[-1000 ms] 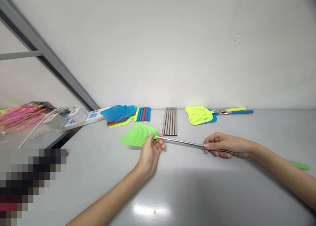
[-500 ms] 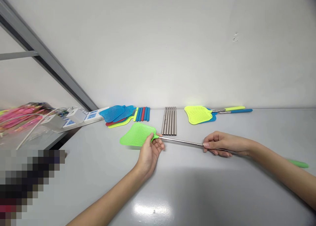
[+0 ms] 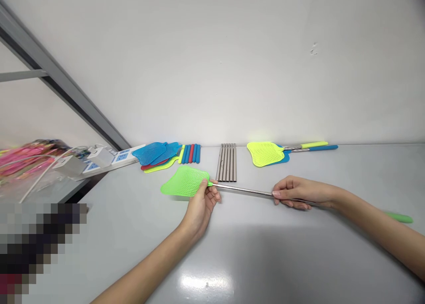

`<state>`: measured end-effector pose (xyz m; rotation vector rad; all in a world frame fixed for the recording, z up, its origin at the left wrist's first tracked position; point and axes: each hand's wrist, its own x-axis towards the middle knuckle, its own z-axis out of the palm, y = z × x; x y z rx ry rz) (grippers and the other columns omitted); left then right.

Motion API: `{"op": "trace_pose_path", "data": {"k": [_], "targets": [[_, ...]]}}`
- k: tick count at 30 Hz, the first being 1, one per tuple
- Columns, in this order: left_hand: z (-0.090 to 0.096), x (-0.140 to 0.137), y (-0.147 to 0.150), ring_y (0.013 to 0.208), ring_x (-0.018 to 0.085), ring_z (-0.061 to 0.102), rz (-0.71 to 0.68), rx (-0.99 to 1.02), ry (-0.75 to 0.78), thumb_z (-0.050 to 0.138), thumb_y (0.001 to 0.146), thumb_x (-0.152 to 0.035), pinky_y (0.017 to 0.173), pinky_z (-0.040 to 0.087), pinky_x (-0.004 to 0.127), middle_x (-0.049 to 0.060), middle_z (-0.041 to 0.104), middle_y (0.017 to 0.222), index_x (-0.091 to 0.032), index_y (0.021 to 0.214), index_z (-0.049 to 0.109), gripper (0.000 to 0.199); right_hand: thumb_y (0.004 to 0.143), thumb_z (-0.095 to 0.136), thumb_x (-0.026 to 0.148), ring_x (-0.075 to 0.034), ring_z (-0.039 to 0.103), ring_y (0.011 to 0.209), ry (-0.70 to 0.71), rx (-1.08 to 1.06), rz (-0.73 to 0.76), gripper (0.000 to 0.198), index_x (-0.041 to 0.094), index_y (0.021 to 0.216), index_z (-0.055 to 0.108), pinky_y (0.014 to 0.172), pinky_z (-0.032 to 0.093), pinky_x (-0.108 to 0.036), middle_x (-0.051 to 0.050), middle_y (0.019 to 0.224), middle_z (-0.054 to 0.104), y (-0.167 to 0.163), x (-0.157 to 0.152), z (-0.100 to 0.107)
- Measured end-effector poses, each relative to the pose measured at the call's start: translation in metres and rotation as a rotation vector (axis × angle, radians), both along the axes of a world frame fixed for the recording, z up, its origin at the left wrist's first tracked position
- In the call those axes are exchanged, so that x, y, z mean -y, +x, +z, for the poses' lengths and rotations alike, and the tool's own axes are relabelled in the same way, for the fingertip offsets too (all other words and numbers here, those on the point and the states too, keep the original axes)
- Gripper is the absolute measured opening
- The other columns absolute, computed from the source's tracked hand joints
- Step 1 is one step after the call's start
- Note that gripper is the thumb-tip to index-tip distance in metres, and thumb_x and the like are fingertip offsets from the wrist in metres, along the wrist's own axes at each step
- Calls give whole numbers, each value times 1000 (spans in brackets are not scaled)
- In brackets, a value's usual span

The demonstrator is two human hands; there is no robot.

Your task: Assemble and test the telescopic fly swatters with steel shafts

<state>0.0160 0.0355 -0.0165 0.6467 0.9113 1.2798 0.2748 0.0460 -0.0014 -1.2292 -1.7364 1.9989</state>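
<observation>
A fly swatter with a green perforated head [image 3: 184, 181] is held level above the table by both hands. My left hand [image 3: 201, 202] pinches its neck, where the head meets the thin metal rod [image 3: 244, 189]. Further along, my right hand [image 3: 295, 192] is closed around the rod. Past my right wrist the green handle [image 3: 400, 217] shows, partly hidden by my forearm. Behind the rod lie several metal tubes [image 3: 226, 163] side by side. Two swatters, one with a yellow head [image 3: 264, 153] and one with a blue handle [image 3: 323, 148], rest together by the wall.
Loose blue, red and yellow swatter heads [image 3: 151, 154] are stacked at the back left, beside a row of coloured handles [image 3: 190, 153]. A power strip [image 3: 122, 157] with plugged-in adapters and pink items in plastic [image 3: 29, 162] are at the far left. A wall [image 3: 212, 73] bounds the table behind.
Both hands keep the same grip on the green swatter. The whole view has shifted very slightly; nothing else visibly moved.
</observation>
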Motion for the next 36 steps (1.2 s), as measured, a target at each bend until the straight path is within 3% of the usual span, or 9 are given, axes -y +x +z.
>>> {"op": "trace_pose_path", "data": {"k": [15, 24, 36], "targets": [[1, 5, 1, 53, 8, 41, -60, -25, 94, 52, 74, -32, 54, 37, 20, -2, 42, 58, -13, 76, 55, 19, 77, 46, 36, -1, 19, 30, -69, -48, 2, 29, 12, 64, 53, 31, 9, -19, 7, 44, 35, -1, 1, 1], [6, 10, 2, 54, 8, 41, -79, -39, 142, 50, 76, -31, 57, 37, 20, -1, 43, 57, -15, 76, 55, 17, 73, 51, 34, -1, 14, 29, -283, -38, -8, 24, 14, 60, 48, 25, 7, -16, 7, 44, 36, 2, 0, -2], [7, 14, 4, 56, 10, 44, -77, -86, 209, 42, 81, -32, 59, 38, 23, 0, 44, 55, -16, 76, 54, 21, 77, 46, 30, -1, 15, 26, -514, -121, 27, 25, 13, 59, 47, 20, 10, -12, 7, 39, 34, 0, 2, -4]]}}
